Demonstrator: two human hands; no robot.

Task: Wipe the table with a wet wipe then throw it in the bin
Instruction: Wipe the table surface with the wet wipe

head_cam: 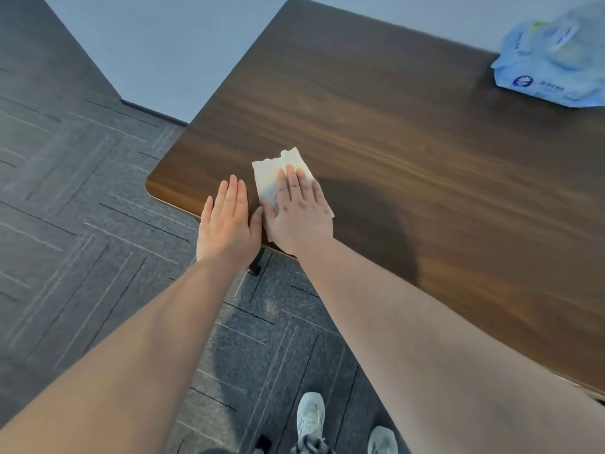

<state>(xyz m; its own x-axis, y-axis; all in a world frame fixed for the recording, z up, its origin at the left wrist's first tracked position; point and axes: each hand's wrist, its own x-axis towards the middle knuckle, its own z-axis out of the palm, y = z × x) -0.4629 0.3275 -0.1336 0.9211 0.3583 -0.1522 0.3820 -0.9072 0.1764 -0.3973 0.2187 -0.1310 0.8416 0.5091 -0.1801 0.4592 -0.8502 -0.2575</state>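
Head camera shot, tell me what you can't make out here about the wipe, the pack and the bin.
- Wipe: the right hand lies flat over it, hiding its near half.
- Pack: cut off by the right edge and blurred, so its print is unreadable and its lid state unclear.
- Bin: not in view.
- Table: its right side runs out of frame; no dirt or wetness can be told.
- Left hand: whether it touches the table edge is unclear.

Grey patterned carpet (82,198), pale sneakers (310,417) (laced), grey wall (170,44)
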